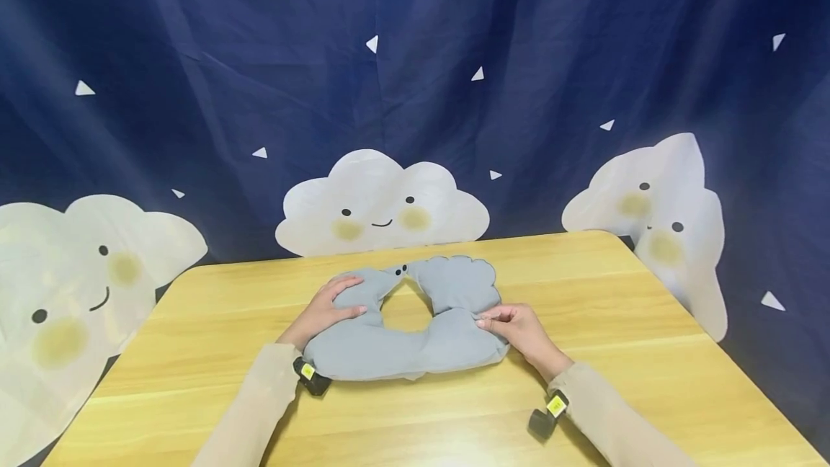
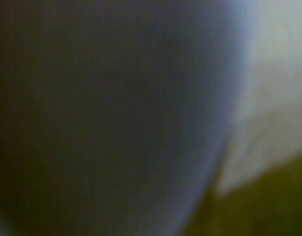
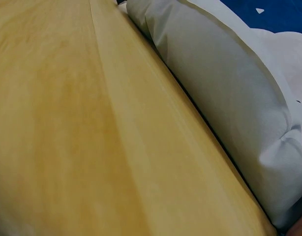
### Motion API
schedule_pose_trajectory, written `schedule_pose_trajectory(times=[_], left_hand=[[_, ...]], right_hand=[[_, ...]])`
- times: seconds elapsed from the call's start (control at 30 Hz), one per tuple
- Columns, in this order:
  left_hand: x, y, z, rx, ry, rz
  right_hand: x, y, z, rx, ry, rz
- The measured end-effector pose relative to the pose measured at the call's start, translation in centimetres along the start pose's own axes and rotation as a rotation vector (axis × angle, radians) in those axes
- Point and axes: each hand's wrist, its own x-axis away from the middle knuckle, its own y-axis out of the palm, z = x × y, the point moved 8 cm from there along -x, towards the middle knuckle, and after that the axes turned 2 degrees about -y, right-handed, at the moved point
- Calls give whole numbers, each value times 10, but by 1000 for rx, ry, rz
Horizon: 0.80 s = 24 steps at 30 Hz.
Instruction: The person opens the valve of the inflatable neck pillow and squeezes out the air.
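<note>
A puffed-up grey neck pillow [image 1: 389, 352], with a hole in the middle and scalloped edging at its far right, lies on the wooden table. Two small dark dots show at its far side, where its two ends meet. My left hand [image 1: 331, 312] rests on the pillow's left side, thumb spread away from the fingers. On the opposite side, my right hand [image 1: 519, 330] pinches the pillow's fabric between thumb and fingers. Its bulging near side [image 3: 225, 83] fills the upper right of the right wrist view. A dark, blurred surface [image 2: 131, 118] covers most of the left wrist view.
The light wooden table [image 1: 214, 395] has rounded far corners. Behind it hangs a dark blue curtain [image 1: 292, 56] with white triangles and smiling clouds. A black wrist camera [image 1: 313, 376] on the left sleeve sits close against the pillow; another [image 1: 547, 415] is on the right sleeve.
</note>
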Motion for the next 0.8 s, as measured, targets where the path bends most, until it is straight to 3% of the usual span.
schedule_pose_trajectory(times=[0.23, 0.8], left_hand=[[-11, 2, -25, -17, 39, 40], [-15, 2, -25, -134, 14, 88]], right_hand=[[-4, 0, 7, -9, -19, -12], [-4, -1, 10, -4, -7, -6]])
